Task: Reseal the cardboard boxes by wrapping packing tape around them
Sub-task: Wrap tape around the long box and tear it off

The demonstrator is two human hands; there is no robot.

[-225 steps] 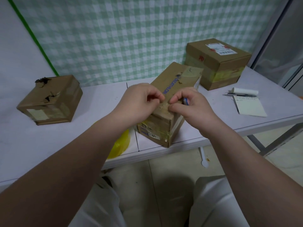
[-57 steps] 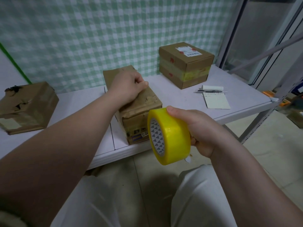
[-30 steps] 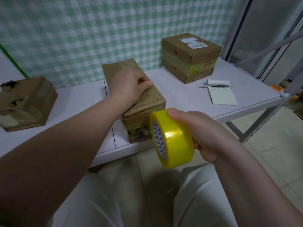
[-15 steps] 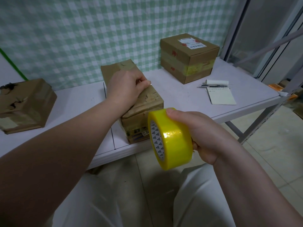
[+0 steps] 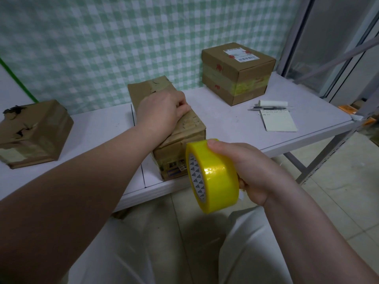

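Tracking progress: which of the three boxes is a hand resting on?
The middle box, under the left hand; the torn left box and labelled back-right box sit untouched.

Three cardboard boxes sit on the one white table (image 5: pixel 235 124). Counting across, there's the battered box (image 5: pixel 32 134) on the left, the middle box (image 5: pixel 184 152) near the front edge, and the labelled box (image 5: pixel 235 72) at the back right. That's three. There's just one roll of yellow tape (image 5: pixel 215 175). Over on the right lie one notepad (image 5: pixel 279 121), one pen (image 5: pixel 270 108) and one small white roll (image 5: pixel 272 103). There's one shipping label (image 5: pixel 239 54), on top of the back box. Two hands are in view, the left hand (image 5: pixel 162 115) and the right hand (image 5: pixel 252 171). The orange things (image 5: pixel 346 108) at the far right edge are too blurred to count.
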